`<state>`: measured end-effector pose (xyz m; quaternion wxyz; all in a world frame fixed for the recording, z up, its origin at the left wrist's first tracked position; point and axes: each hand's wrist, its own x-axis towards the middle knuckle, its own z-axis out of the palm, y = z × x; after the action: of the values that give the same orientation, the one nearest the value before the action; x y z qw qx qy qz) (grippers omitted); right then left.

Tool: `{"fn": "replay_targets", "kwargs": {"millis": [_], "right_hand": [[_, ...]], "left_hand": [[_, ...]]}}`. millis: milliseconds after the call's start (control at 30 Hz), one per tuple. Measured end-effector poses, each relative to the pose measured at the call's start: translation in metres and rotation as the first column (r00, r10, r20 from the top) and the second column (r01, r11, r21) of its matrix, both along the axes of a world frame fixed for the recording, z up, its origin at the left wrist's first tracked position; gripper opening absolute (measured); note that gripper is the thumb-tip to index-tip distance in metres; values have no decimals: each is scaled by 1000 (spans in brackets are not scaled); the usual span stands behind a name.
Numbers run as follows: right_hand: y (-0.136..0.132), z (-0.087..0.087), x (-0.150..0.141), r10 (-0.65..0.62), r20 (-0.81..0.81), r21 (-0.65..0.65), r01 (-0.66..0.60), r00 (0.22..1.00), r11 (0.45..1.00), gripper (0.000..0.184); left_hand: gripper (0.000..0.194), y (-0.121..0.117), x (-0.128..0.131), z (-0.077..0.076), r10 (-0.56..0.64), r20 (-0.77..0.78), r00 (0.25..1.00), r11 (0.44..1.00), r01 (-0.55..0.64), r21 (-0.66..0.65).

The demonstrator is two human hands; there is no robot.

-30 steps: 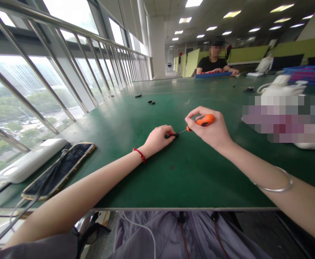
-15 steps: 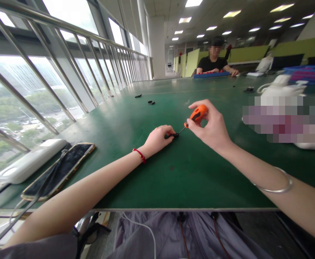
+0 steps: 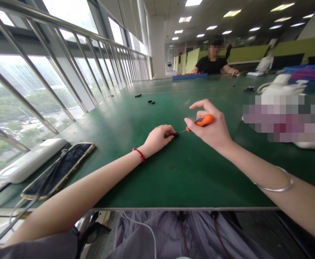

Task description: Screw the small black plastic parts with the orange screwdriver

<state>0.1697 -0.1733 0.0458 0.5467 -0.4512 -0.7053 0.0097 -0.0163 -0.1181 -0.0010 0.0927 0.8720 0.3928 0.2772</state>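
My left hand rests on the green table and pinches a small black part against its top; the exact kind of part is too small to tell. In my right hand lies a screwdriver with an orange and black handle. Its thin metal shaft slants low toward the left, and the tip meets the black part. The thumb and index finger of that hand are spread apart, while the handle sits in the palm against the other fingers.
A phone and a white power strip lie at the left by the railing. Small black pieces are farther back. Across the table, a person touches a blue tray. White and blurred items stand right.
The screwdriver has tipped from steep to nearly flat, its handle dropping to the right. My right thumb and index finger have loosened. The far person's blue tray has slid left.
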Motion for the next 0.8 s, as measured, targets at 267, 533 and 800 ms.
{"fn": "replay_targets", "kwargs": {"millis": [267,533,800], "right_hand": [[2,-1,1,48,-35,75,-45,998,996,41],[1,1,2,55,-30,39,-54,998,998,15],[0,1,1,34,4,-24,-34,999,999,9]], "left_hand": [[13,1,0,-1,-6,7,1000,1000,6,4],[14,0,0,1,3,-1,1000,1000,-3,-7],[14,-1,0,1,4,-6,1000,1000,-4,-9]]}}
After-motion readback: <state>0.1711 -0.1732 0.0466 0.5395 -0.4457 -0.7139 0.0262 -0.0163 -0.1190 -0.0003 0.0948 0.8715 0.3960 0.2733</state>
